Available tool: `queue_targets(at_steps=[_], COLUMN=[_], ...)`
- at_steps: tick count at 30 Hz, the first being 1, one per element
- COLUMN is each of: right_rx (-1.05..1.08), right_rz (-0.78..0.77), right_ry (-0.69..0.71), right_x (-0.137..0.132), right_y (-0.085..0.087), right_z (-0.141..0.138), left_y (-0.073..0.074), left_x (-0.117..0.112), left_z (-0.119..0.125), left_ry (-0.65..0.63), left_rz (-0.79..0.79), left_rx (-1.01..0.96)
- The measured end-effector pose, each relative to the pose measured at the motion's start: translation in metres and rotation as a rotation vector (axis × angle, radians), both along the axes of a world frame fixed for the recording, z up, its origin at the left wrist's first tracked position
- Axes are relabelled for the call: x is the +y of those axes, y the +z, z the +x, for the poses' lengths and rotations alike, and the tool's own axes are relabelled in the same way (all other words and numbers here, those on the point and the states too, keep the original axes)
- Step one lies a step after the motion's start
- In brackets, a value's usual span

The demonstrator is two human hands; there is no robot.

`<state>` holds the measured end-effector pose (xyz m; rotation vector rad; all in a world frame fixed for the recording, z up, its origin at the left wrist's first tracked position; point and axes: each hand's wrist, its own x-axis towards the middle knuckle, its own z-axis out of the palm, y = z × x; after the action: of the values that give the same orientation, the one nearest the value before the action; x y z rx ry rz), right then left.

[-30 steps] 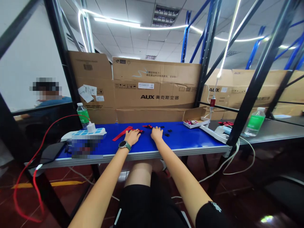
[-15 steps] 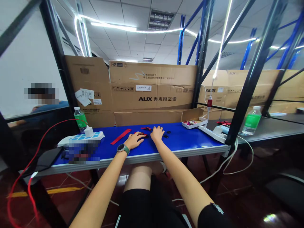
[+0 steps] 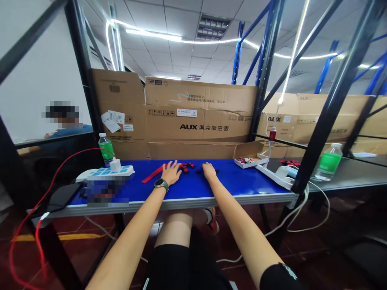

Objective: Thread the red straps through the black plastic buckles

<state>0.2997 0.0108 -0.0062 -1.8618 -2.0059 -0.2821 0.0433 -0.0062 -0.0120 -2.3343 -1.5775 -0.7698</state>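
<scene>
My left hand, with a watch on its wrist, lies over the blue table with its fingers spread. A flat red strap runs out from beneath it to the left. Just right of its fingertips are small red and black strap pieces, apparently with buckles. My right hand rests further right, its fingers bunched and bent down to the table. Small black pieces show on either side of it. Whatever is under its fingertips is hidden.
At the left stand a power strip with a white plug and a water bottle. An open small box sits back right, beside another power strip. A cardboard wall closes the back. A person is beyond the left frame.
My left hand has moved up and away, its fingers opening over the strap. The right hand has shifted right, off the red and black pieces to the black ones. The view has turned slightly left.
</scene>
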Motion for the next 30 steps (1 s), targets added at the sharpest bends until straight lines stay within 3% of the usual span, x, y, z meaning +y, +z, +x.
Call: queue_targets(at_steps=[2, 5, 12, 17, 25, 30], right_rx=[-0.01, 0.032, 0.359, 0.429, 0.442, 0.525], right_rz=[0.012, 0.068, 0.336, 0.394, 0.406, 0.405], right_ry=[0.005, 0.001, 0.198, 0.335, 0.361, 0.345], right_x=[-0.001, 0.001, -0.002, -0.008, -0.011, -0.011], right_y=[0.001, 0.002, 0.004, 0.005, 0.007, 0.008], right_z=[-0.001, -0.003, -0.007, -0.008, -0.009, -0.013], left_y=[-0.003, -0.006, -0.001, 0.002, 0.003, 0.017], left_x=[0.0, -0.002, -0.017, -0.018, -0.013, -0.023], left_z=[-0.009, -0.022, -0.021, -0.021, -0.02, -0.013], left_ry=[0.193, 0.402, 0.551, 0.491, 0.313, 0.158], left_rz=[0.069, -0.064, -0.061, -0.096, 0.047, 0.154], left_rx=[-0.1, -0.142, -0.122, -0.06, -0.111, -0.148])
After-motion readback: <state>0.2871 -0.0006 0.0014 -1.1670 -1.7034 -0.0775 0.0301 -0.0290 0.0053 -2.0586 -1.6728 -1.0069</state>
